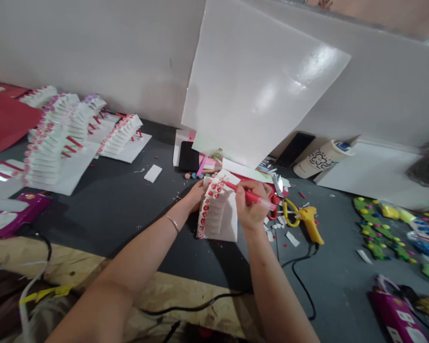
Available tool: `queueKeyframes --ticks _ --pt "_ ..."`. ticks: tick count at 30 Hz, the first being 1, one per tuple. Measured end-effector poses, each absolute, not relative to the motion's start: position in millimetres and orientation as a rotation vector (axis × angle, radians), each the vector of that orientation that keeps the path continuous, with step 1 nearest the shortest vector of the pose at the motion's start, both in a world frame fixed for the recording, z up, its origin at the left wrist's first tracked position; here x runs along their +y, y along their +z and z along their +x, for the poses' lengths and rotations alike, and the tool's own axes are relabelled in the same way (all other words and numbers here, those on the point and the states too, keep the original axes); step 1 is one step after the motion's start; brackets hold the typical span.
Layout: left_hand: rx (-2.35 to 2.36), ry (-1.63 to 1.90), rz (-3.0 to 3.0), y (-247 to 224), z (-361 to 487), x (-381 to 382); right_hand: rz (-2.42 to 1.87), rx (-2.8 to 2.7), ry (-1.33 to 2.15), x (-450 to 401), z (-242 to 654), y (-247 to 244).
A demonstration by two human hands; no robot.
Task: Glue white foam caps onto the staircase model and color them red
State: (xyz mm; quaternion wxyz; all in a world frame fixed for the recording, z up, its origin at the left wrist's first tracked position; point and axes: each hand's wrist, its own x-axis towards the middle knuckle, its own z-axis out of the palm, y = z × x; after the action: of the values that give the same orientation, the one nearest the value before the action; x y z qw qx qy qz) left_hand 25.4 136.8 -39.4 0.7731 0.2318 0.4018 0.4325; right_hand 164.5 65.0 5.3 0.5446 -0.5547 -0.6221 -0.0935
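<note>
A small white model staircase (212, 214) stands on a white base on the dark table, with red marks along the ends of its steps. My left hand (197, 194) grips the model at its upper left side, the fingertips partly hidden behind it. A red marker (249, 195) lies in the closed fingers of my right hand (250, 209). Its tip is at the upper steps; whether it touches them I cannot tell. Beside my right hand are scissors with yellow handles (289, 212) and a yellow glue gun (311, 224).
Several similar model staircases (119, 136) stand at the left. A purple box (17, 216) lies near the left edge, another purple box (396, 309) at the lower right. A cup (320, 159) leans by the wall. A large white sheet (257, 81) rises behind my hands.
</note>
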Motion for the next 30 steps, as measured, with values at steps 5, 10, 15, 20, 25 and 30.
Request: queueKeyframes --ticks 5,10,15,20,25,30 --pt "0.842 0.928 0.519 -39 25 136 -1.290 -1.583 -0.199 65 156 5" --pt "0.854 0.925 0.501 -31 26 135 -1.249 -1.558 -0.230 65 159 3" --pt "0.861 0.925 0.490 -31 26 134 -1.277 -1.565 -0.221 65 160 4" --pt "0.853 0.924 0.490 -33 26 134 -1.255 -1.529 -0.286 65 159 6" --pt "0.851 0.934 0.498 -33 26 134 -1.206 -1.565 -0.275 65 160 6" --pt "0.853 0.932 0.486 -30 26 133 -1.216 -1.557 -0.300 66 160 6"
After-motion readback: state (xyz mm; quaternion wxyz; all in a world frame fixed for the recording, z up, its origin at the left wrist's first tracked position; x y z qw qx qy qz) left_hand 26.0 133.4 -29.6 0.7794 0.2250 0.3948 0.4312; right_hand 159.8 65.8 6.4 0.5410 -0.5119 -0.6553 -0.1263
